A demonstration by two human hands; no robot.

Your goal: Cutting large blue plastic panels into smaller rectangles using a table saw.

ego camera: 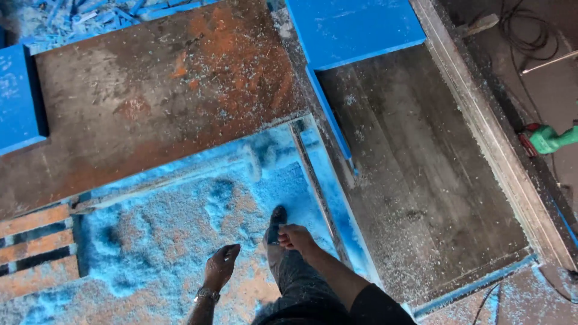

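Coating the floor [180, 241] (rusty worktable [150, 90] above), blue sawdust [241, 186] spreads.

A single head-worn camera looks steeply down from standing height, so the floor thick with blue shavings [180, 235] fills the lower left and the person's own arms enter from the bottom edge. Rusty metal plate [150, 90] crosses the top, dark workbench [421, 180] runs down the right (slightly skewed). No second view shares the scene.
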